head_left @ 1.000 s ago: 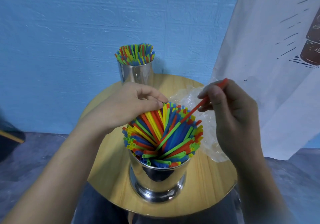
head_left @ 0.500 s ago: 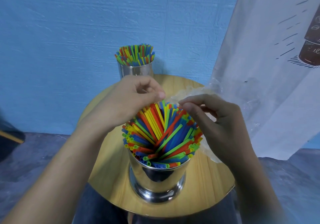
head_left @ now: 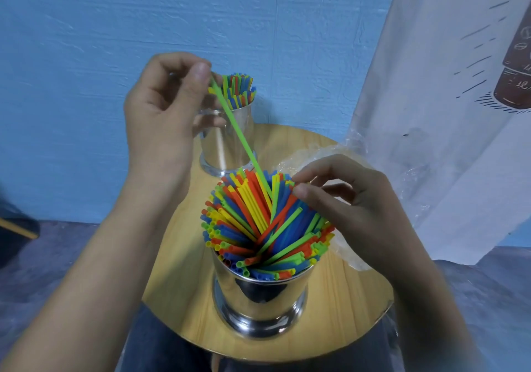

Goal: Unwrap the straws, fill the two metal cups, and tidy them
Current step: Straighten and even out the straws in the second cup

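At the far left edge a dark object is sitting low against the blue wall. I am holding my left hand raised above the round wooden table, with the thumb and forefinger clamped on the upper end of a green straw and the other fingers curled in. The green straw is slanting down to the right, crossing in front of the far metal cup. Its lower end is going in among the spread of straws that is filling the near metal cup.

The far metal cup is standing upright at the back of the table, just behind my left hand, with its own upright bundle of straws in red, yellow, green and blue. The near metal cup is standing at the front of the table, and its straws are fanning outward over the rim.

My right hand is resting at the right side of that fan, apart from my left hand, with the fingers curled. The thumb and forefinger are touching the straw tips, but I cannot tell whether they are pinching one. A crumpled clear plastic wrapper is lying on the table under and behind this hand. A white cloth with a printed drawing is hanging on the right.
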Available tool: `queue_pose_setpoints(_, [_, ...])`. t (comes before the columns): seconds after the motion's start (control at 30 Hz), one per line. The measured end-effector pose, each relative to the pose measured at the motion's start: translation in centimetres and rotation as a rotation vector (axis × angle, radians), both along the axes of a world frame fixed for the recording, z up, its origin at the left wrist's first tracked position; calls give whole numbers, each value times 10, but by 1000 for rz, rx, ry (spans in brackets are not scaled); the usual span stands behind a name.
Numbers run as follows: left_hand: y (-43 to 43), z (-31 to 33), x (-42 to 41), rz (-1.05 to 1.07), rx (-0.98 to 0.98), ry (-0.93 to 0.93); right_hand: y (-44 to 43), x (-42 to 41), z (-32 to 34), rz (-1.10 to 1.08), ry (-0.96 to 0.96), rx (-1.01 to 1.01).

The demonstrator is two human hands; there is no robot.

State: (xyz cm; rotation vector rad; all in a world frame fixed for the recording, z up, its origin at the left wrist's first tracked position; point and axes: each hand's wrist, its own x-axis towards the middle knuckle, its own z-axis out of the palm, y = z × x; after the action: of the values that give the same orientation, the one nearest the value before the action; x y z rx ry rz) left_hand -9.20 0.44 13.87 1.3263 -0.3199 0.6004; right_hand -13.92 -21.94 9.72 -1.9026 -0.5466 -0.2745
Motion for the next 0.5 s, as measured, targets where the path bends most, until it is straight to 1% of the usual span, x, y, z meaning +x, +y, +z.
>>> queue_pose_setpoints(0.17, [5, 1, 1, 88, -190, 10, -1, 0, -1, -36, 22, 17])
queue_pose_setpoints(0.27, [6, 1, 2, 124, -257, 9, -1, 1, -2, -56, 23, 4])
queue_pose_setpoints(0.5, [2, -7, 3, 59, -342, 92, -1, 2, -1, -73, -2, -18])
